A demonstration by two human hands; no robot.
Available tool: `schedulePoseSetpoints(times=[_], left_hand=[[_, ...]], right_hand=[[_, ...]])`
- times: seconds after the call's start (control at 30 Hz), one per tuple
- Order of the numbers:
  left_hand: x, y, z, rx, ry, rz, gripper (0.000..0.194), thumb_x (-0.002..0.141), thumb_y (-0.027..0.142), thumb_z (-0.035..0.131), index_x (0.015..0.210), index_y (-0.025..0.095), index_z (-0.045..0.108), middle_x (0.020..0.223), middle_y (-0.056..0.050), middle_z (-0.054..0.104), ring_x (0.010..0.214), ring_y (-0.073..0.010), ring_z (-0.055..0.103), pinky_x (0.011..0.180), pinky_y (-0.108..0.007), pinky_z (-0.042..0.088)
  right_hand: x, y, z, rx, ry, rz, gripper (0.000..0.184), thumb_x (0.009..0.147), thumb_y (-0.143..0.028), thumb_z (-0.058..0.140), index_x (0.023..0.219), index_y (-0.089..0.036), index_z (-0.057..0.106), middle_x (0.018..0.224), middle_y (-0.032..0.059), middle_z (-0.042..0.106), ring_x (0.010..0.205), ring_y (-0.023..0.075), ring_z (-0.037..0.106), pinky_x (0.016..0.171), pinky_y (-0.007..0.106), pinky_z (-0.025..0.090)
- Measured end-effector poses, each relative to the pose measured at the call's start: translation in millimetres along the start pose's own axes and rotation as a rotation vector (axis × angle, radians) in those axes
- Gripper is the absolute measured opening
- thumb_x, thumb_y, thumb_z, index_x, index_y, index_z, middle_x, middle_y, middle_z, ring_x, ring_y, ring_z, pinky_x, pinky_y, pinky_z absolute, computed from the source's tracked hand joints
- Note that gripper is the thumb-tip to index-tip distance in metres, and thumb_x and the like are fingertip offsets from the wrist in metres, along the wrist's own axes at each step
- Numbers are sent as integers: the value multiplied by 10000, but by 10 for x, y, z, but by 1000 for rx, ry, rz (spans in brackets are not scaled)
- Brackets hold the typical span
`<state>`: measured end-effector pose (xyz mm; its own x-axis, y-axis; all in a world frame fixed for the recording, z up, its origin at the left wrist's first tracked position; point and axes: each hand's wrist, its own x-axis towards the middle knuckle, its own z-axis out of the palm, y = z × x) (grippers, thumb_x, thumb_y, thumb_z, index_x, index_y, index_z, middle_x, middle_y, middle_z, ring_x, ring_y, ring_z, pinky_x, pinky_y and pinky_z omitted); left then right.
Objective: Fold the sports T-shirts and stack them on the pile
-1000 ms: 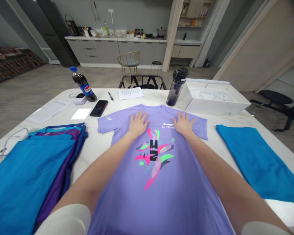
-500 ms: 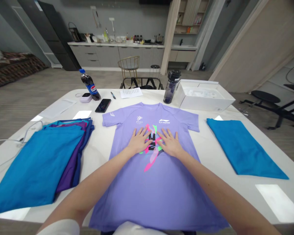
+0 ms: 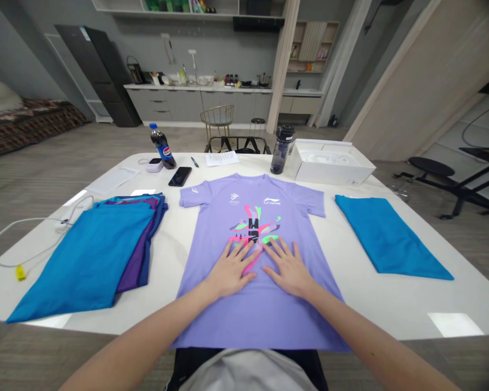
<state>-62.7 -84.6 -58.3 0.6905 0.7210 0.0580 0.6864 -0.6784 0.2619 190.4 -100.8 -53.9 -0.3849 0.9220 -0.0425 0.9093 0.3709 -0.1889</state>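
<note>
A lilac T-shirt [image 3: 264, 320] lies spread on the white table, collar at the far side and lower hem at the near edge. Its chest carries white logos and a pink, green and black print. My left hand [image 3: 233, 270] rests flat on the shirt just below the print, fingers spread. Beside it, my right hand [image 3: 287, 269] also lies flat with fingers apart, its tips at the print's lower right. Neither hand grips anything. The fingers cover the lower part of the print.
Left of the shirt lies a stack of folded blue and purple garments [image 3: 93, 255]; on the right, a folded blue garment [image 3: 391, 236]. Farther back stand a cola bottle [image 3: 163, 149], a phone [image 3: 180, 176], a dark water bottle [image 3: 281, 152] and a white box [image 3: 332, 168]. A cable [image 3: 20, 220] trails at left.
Both hands have slid down the shirt toward me, uncovering more of the print. The camera view has tilted up, and the shirt's whole lower hem now shows.
</note>
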Motion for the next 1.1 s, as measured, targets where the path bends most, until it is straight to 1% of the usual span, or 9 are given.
schedulePoseSetpoints(times=[0.2,0.3,0.4,0.47,0.6,0.73,0.9,1.0,1.1], left_hand=[[-197,108,28,-16,-11,16,670,1002,636,381,1618,415,238,1692,-24,243,1578,-296,184,1277,-611,120],[-243,148,63,2,-19,7,675,1012,632,367,1625,392,220,1703,-27,218,1577,-316,178,1255,-650,131],[-217,157,46,13,-7,-1,695,1016,635,361,1635,387,166,1711,-27,193,1575,-308,189,1252,-636,156],[-115,103,-4,18,20,-28,678,1028,617,345,1637,395,148,1714,-20,181,1576,-289,192,1259,-605,172],[331,-205,-132,39,71,-145,618,1046,582,307,1626,383,230,1709,-15,207,1578,-285,188,1259,-587,187],[986,-616,-197,56,76,-211,622,1041,595,288,1619,366,267,1709,-11,209,1577,-292,186,1257,-588,187],[1777,-1041,-193,76,98,-255,638,1039,605,229,1611,335,309,1703,-20,234,1583,-278,162,1276,-571,111],[2054,-1245,-123,72,89,-343,674,1025,632,235,1611,309,320,1699,-43,246,1577,-294,182,1272,-580,101],[2138,-1360,-36,72,64,-376,712,1011,666,223,1613,298,320,1694,-57,259,1573,-299,196,1268,-586,95]], right_hand=[[-194,-33,28,15,-38,-20,711,999,-692,338,1631,-377,254,1699,35,205,1568,369,131,1203,728,29],[-233,-41,54,16,-38,-28,691,1010,-678,332,1631,-388,241,1703,28,192,1568,372,125,1189,747,20],[-216,-9,56,24,-40,-48,672,1021,-661,330,1632,-402,222,1703,18,202,1572,365,112,1190,747,44],[-134,68,32,18,-27,-40,639,1035,-632,323,1629,-418,223,1700,-1,216,1575,345,111,1207,723,62],[252,393,-74,-16,32,72,596,1063,-577,261,1633,-406,225,1703,-16,210,1577,318,125,1226,674,133],[784,840,-200,-69,84,181,611,1063,-575,251,1635,-360,256,1706,2,204,1575,330,128,1222,667,167],[1396,1259,-243,-95,98,218,660,1053,-606,229,1629,-291,296,1698,20,234,1574,293,154,1242,607,179],[1653,1355,-171,-96,86,252,683,1049,-622,202,1631,-275,293,1693,34,251,1566,281,189,1244,589,184],[1767,1367,-83,-127,87,262,699,1034,-657,205,1630,-301,288,1689,41,264,1557,292,217,1234,621,155]])
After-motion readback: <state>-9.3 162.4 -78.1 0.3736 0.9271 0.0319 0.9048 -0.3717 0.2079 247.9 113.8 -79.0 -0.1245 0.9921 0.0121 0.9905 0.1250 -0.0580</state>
